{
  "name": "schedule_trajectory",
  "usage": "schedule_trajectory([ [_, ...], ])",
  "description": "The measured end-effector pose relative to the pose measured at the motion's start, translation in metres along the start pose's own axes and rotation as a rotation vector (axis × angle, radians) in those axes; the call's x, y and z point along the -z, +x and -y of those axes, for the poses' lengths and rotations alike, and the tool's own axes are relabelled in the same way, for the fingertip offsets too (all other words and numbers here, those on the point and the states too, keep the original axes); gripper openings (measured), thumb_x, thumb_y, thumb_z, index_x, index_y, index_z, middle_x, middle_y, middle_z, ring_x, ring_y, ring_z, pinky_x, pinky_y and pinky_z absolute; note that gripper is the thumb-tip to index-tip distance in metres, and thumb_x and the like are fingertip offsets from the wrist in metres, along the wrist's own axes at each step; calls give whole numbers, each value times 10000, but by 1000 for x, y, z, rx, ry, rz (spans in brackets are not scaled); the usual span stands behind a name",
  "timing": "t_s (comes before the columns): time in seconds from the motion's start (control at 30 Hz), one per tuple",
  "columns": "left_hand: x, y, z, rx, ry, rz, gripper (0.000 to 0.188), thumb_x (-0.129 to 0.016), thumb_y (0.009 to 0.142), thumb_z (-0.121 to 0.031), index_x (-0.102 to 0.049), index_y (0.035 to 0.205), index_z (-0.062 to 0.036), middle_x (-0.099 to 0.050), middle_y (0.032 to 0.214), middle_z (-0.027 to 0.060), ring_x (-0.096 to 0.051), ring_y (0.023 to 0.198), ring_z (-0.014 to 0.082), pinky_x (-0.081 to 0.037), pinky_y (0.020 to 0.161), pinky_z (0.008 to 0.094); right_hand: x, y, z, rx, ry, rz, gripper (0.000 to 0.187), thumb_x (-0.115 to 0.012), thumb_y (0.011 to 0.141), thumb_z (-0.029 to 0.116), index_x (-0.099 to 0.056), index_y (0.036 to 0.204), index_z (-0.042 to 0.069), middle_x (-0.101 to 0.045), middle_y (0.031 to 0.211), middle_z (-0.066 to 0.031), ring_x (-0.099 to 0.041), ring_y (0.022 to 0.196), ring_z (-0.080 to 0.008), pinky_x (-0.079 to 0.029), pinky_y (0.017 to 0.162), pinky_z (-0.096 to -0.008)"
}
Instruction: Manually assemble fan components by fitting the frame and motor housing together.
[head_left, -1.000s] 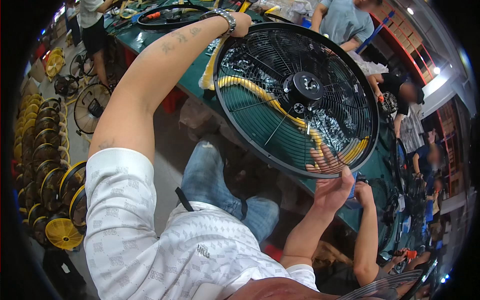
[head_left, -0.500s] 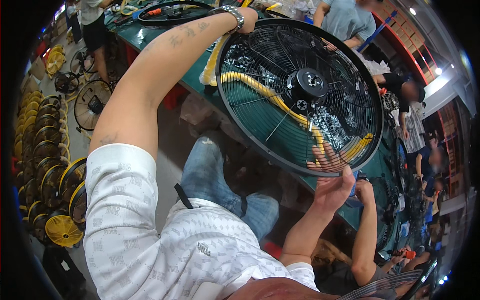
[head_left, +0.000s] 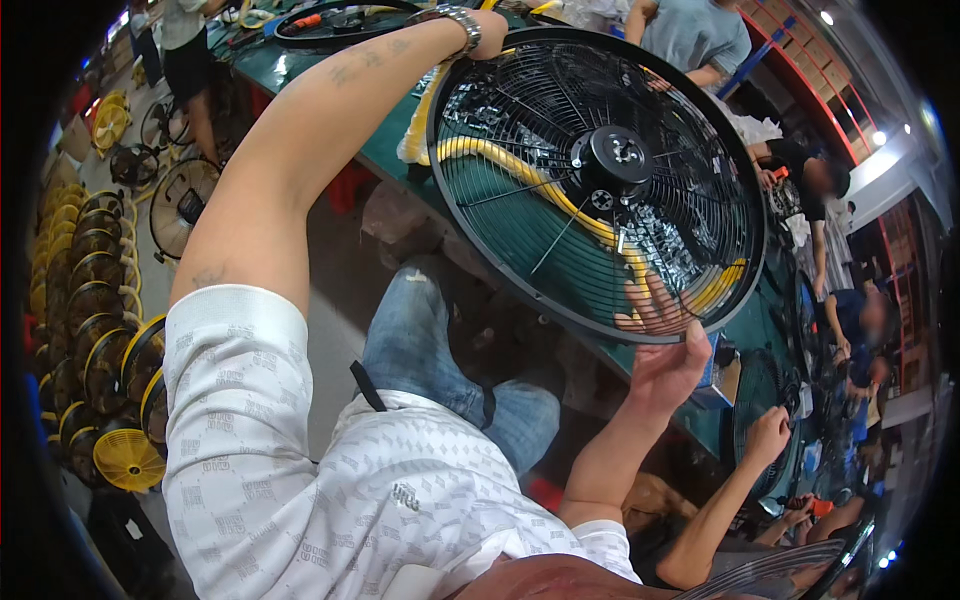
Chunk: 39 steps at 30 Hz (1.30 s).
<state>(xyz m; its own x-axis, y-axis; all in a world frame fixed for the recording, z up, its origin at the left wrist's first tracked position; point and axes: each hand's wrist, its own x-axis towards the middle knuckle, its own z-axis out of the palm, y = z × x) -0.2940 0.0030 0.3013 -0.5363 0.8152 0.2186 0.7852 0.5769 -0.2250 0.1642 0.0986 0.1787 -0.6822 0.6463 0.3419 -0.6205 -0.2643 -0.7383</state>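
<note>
A large round black wire fan guard (head_left: 520, 225) is held up at a tilt over the green table, a black motor (head_left: 612, 160) at its centre. My left hand (head_left: 487, 35) is at the rim's upper left, its fingers mostly hidden behind the wrist. At the lower right, my right hand (head_left: 668, 365) grips the rim with the thumb in front and the fingers spread behind the wires. A yellow tube (head_left: 490, 150) shows through the wires, curving behind the guard.
The green table (head_left: 395, 145) holds another black ring (head_left: 345, 25) at the far left. A small blue box (head_left: 720, 375) stands by my right hand. A co-worker's hand (head_left: 768, 437) reaches in at the right. Rows of fans (head_left: 90, 290) stand on the floor at left.
The guard and both my hands have risen slightly. A co-worker's hand beside my right hand has moved away to the right and down, uncovering the blue box.
</note>
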Motion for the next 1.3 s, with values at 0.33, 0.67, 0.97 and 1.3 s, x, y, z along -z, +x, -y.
schedule_trajectory([
  [0.33,-10,10,13,26,-192,14,525,-555,717,-73,-656,1215,-205,-686,1088,158,-667,965,304,-532,834,344,2,2,3,-35,-9,14,488,-530,893,288,-476,1229,-61,-466,1282,-384,-517,1151,-538,-566,812,-559],
  [0.67,-18,-15,4,175,-146,-167,321,-590,777,-99,-657,1087,-58,-675,1016,222,-662,962,318,-516,840,393,-7,5,-1,-64,36,27,467,-476,930,272,-449,1277,-39,-453,1314,-358,-527,1153,-509,-560,817,-555],
  [0.97,-28,-27,5,233,-242,-333,287,-514,807,-131,-607,1075,-84,-667,1013,205,-622,1008,378,-486,840,473,-12,2,-11,-60,144,-102,562,-572,885,122,-281,1351,3,-492,1223,-254,-603,1067,-383,-606,755,-460],
  [1.3,-25,-32,19,118,-290,-324,355,-640,793,-246,-603,1055,-8,-667,975,226,-634,952,384,-493,847,441,-15,-2,-10,-47,64,-122,697,-591,876,85,-154,1402,-53,-486,1237,-218,-610,1075,-312,-589,778,-385],
])
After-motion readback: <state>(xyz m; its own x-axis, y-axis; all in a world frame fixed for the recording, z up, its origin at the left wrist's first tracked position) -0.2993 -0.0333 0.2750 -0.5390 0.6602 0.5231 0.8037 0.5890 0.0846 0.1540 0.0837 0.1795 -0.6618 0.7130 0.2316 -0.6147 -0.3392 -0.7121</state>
